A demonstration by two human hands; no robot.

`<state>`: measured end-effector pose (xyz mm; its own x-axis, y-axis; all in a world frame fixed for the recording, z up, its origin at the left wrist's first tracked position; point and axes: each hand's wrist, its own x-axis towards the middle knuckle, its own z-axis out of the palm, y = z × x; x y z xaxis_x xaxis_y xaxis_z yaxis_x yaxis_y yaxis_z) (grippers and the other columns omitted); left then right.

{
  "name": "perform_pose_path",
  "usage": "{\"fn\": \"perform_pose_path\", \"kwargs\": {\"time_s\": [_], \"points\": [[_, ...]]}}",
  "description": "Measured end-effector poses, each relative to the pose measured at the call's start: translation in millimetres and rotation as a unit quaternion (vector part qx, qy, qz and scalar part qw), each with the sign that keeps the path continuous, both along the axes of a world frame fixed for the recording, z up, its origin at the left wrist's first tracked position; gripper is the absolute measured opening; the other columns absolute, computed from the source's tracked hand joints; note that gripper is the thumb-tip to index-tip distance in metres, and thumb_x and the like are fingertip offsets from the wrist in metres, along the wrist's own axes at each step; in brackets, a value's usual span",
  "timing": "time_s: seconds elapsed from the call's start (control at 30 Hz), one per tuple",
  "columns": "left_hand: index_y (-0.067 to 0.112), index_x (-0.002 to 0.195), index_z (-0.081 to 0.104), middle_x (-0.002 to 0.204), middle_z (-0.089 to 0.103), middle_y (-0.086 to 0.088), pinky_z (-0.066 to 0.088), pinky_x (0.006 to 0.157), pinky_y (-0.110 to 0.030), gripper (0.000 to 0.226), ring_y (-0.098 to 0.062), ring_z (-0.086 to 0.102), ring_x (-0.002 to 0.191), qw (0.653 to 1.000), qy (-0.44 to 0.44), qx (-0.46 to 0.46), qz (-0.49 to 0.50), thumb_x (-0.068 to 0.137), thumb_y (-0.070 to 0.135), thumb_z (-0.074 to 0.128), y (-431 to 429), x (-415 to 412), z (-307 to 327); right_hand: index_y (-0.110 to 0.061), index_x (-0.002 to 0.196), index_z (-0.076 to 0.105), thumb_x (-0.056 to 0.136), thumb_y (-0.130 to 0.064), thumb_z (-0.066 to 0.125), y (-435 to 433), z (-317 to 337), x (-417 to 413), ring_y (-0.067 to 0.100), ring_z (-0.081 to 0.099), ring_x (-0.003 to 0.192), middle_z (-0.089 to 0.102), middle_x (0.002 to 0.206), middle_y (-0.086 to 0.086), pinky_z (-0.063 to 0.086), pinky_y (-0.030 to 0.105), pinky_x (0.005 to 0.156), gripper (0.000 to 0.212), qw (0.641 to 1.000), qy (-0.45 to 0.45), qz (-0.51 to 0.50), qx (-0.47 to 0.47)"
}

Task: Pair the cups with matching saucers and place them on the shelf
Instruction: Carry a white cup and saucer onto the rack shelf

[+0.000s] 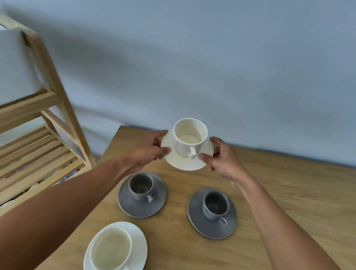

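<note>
the left hand grips the left rim of a cream saucer, thumb on top of the edge and the other fingers curled beneath it. the right hand does the same on the opposite rim, thumb on top, fingers underneath. between the two hands the saucer is held above the far end of the wooden table, roughly level, tipped a little toward the camera. a cream cup stands upright in the middle of that saucer, its handle pointing toward the person.

nearer on the table, under the left forearm, a grey cup sits on a grey saucer, handle turned to the lower right. just right of it and apart from it, a second grey cup sits on a second grey saucer, handle likewise to the lower right. closest to the person, at the near left part of the table, a larger cream cup rests on a white saucer, handle toward the lower right.

to the left of the table stands a wooden shelf with slatted boards, its upper level showing a pale panel. a grey-blue wall fills the background.
</note>
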<state>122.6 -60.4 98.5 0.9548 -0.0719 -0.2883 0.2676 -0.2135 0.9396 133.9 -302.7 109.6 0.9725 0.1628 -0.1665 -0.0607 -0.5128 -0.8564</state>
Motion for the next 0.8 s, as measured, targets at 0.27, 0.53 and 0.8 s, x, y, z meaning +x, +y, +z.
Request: {"fn": "perform_pose_path", "kwargs": {"time_s": [0.27, 0.53, 0.8], "points": [[0.022, 0.143, 0.043, 0.088, 0.057, -0.002, 0.048, 0.069, -0.027, 0.061, -0.017, 0.053, 0.079, 0.996, -0.024, 0.004, 0.086, 0.089, 0.004, 0.065, 85, -56, 9, -0.018, 0.148, 0.037, 0.085, -0.018, 0.076, 92, 8, -14, 0.023, 0.069, 0.084, 0.062, 0.100, -0.005, 0.062, 0.036, 0.070, 0.074, 0.996, -0.002, 0.087, -0.006], [0.018, 0.145, 0.042, 0.083, 0.059, -0.006, 0.048, 0.075, -0.036, 0.066, -0.019, 0.057, 0.076, 0.975, -0.017, 0.020, 0.219, 0.086, 0.005, 0.069, 155, -136, -4, -0.018, 0.146, 0.042, 0.083, -0.023, 0.078, 183, -10, -36, 0.020, 0.071, 0.068, 0.069, 0.094, -0.001, 0.059, 0.031, 0.060, 0.073, 0.980, -0.024, 0.195, -0.025], [0.016, 0.137, 0.052, 0.072, 0.055, 0.000, 0.047, 0.066, -0.026, 0.055, -0.014, 0.054, 0.067, 0.956, -0.017, 0.037, 0.290, 0.087, -0.001, 0.066, 207, -210, -23, -0.020, 0.142, 0.047, 0.084, -0.019, 0.077, 260, -31, -71, 0.019, 0.068, 0.085, 0.066, 0.101, 0.000, 0.055, 0.025, 0.057, 0.065, 0.955, 0.010, 0.297, -0.007]]}}
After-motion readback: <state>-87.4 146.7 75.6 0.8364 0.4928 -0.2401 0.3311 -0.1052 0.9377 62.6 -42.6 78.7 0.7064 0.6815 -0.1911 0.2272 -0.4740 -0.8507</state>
